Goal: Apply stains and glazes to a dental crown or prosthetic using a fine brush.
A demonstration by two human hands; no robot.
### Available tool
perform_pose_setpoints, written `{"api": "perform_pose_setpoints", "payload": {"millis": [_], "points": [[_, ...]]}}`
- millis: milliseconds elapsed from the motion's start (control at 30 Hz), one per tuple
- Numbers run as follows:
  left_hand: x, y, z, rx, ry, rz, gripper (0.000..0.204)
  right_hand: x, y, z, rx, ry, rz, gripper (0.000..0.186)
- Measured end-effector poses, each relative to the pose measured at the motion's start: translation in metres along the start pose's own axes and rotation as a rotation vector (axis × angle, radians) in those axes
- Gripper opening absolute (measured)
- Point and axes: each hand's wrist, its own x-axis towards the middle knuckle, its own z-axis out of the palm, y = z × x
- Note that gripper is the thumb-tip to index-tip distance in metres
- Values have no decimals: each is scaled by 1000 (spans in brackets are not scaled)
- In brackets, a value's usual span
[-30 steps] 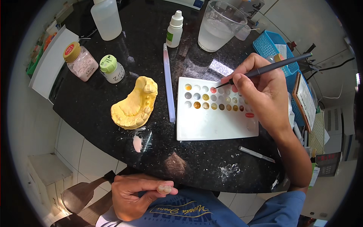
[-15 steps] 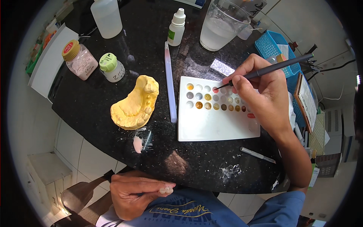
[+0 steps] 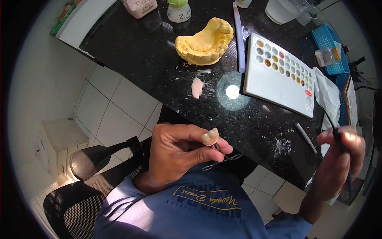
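1 yellow cast (image 3: 205, 42), paint palette (image 3: 274, 81), black counter (image 3: 151, 59)

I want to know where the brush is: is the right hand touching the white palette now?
No: the right hand holds the dark brush off the counter edge, well apart from the white palette on the black counter.

Counter (image 3: 139, 51) runs across upper half of frame. Dental cast (image 3: 205, 42) upper centre on counter; palette tray (image 3: 278, 73) to its right, flat stick (image 3: 239, 38) between them. Two jars (image 3: 159, 8) at top edge, left of cast. Basket (image 3: 330, 47) upper right. Left hand (image 3: 179, 153) lower centre, in front of counter, small tooth piece (image 3: 209, 136) at its fingers. Right hand (image 3: 338, 163) lower right with thin brush (image 3: 336, 133). Chair (image 3: 79, 199) lower left.
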Motion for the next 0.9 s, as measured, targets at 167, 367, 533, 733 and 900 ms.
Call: {"api": "perform_pose_setpoints", "payload": {"millis": [167,367,533,733,900], "points": [[-2,-8,6,-36,-3,20,16,-51,-15,45,98,-7,-50,25],[-3,0,12,8,27,-50,16,-54,1,66,160,-166,-265,21],[-1,-1,11,26,42,-37,15,-52,-4,75,30,-109,-240,23],[1,1,10,66,5,-57,13,-49,-7,76,-9,-125,-206,21],[1,-1,10,65,16,-38,13,-48,-7,77,-19,-130,-208,21]]}}
